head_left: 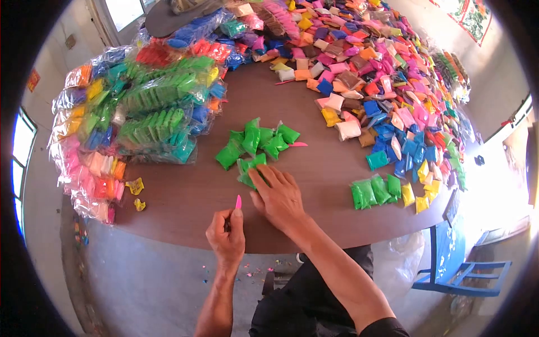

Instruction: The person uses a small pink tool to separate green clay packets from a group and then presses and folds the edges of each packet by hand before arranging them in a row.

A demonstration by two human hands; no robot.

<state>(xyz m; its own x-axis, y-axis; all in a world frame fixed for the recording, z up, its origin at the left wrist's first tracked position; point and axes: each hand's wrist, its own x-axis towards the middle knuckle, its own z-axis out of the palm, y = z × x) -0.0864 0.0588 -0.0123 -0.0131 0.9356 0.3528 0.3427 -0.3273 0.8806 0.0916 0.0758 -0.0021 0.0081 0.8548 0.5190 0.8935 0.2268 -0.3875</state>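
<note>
My left hand (227, 235) is closed around a small pink plastic knife (238, 201), its blade pointing up past the thumb. In front of it, my right hand (279, 200) has its fingers bent over a green packet (246, 172) in clear wrapping; the fingertips are partly hidden. Just beyond lies a loose cluster of green packets (251, 138) on the brown table (185, 210). Another pink piece (298, 144), shaped like the held knife, pokes out at that cluster's right side.
Stacked clear bags of colored packets (160, 106) fill the table's left. A large heap of loose packets (387, 84) covers the back and right. Several green packets (375, 192) sit in a row near the right edge. Yellow scraps (135, 186) lie left; a blue chair (457, 264) stands right.
</note>
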